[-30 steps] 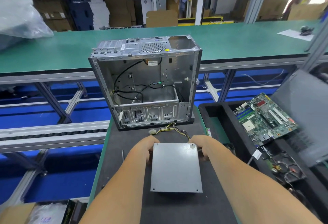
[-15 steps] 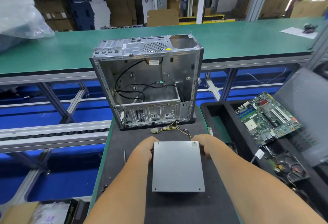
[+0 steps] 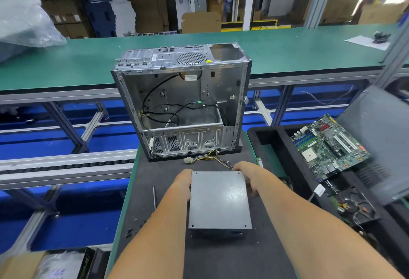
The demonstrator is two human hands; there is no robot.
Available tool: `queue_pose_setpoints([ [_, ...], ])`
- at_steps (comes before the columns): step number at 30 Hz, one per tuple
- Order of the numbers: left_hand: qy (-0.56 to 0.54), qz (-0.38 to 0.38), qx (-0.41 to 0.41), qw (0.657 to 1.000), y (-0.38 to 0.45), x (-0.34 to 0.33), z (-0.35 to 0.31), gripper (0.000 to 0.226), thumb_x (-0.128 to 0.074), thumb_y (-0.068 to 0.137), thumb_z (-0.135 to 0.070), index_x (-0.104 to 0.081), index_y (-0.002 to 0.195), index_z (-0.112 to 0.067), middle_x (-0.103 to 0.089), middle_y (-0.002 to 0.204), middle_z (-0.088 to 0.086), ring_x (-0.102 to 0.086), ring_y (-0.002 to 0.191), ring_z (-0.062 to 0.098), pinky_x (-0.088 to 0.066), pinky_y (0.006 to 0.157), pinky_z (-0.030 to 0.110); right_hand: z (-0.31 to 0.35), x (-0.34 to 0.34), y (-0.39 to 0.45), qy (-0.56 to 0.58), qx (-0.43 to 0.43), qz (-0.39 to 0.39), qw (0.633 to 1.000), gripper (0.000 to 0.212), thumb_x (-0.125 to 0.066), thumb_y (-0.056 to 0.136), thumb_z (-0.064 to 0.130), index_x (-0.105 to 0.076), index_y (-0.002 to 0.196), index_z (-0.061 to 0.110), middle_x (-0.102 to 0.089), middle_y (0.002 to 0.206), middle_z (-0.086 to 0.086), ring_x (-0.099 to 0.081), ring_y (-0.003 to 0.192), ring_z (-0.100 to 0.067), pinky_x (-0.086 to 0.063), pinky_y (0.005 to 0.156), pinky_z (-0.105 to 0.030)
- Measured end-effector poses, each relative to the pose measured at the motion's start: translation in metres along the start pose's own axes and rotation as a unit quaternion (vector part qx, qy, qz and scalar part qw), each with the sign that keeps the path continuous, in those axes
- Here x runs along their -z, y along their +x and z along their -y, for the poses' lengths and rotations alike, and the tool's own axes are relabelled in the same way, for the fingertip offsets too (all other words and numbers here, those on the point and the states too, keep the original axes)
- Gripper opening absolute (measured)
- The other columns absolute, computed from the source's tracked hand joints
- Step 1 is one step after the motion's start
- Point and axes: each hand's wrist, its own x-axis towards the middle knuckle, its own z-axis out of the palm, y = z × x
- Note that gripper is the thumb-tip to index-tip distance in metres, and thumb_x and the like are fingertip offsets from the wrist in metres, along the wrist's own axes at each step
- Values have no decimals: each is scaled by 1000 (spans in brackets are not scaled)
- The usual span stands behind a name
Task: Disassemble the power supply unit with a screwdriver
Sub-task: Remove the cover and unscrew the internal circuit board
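Both hands (image 3: 183, 181) (image 3: 247, 175) around power supply unit (image 3: 219, 201)

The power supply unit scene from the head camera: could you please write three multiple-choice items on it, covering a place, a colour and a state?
1. Where is the motherboard?
A. In the black tray on the right
B. Inside the computer case
C. On the green conveyor

2. What colour is the mat under the power supply unit?
A. Blue
B. Dark grey
C. White

3. How is the power supply unit held?
A. By neither hand
B. By the left hand only
C. By both hands at its sides

Answers: 1 A, it lies in the tray. 2 B, dark surface shows around it. 3 C, left hand and right hand grip its sides.
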Motion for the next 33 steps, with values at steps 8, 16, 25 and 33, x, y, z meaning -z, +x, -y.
queue_pose_setpoints([
  [8,-26,38,0,999,-10,3,5,43,-47,93,-47,-61,80,-8,-68,73,11,-65,65,28,-52,60,32,-3,-4,-2,7,63,27,998,54,-52,92,50,-44,130,12,-47,140,-13,-47,126,-29,-36,106,-37],
  [16,96,-30,-66,993,-30,-4,18,107,-43,74,-81,-13,152,-14,-23,155,4,-29,138,32,-29,110,47,-21,-14,3,-3,122,-4,993,65,-54,91,51,-42,142,12,-46,143,-14,-47,128,-32,-38,109,-47],
  [25,113,-23,-106,988,-48,-6,-12,85,-34,87,-71,-20,152,-17,-20,157,5,-24,142,32,-20,115,51,4,-14,-36,-25,177,-31,983,34,-44,91,28,-56,117,9,-61,115,-10,-61,103,-29,-47,91,-36],
  [33,-16,-7,-223,975,-87,14,-40,26,-51,72,-32,-45,86,-11,-45,75,6,-43,65,22,-34,65,34,43,-19,-93,-59,207,1,977,13,-40,90,17,-43,79,10,-48,82,-10,-48,68,-23,-40,69,-29],
])
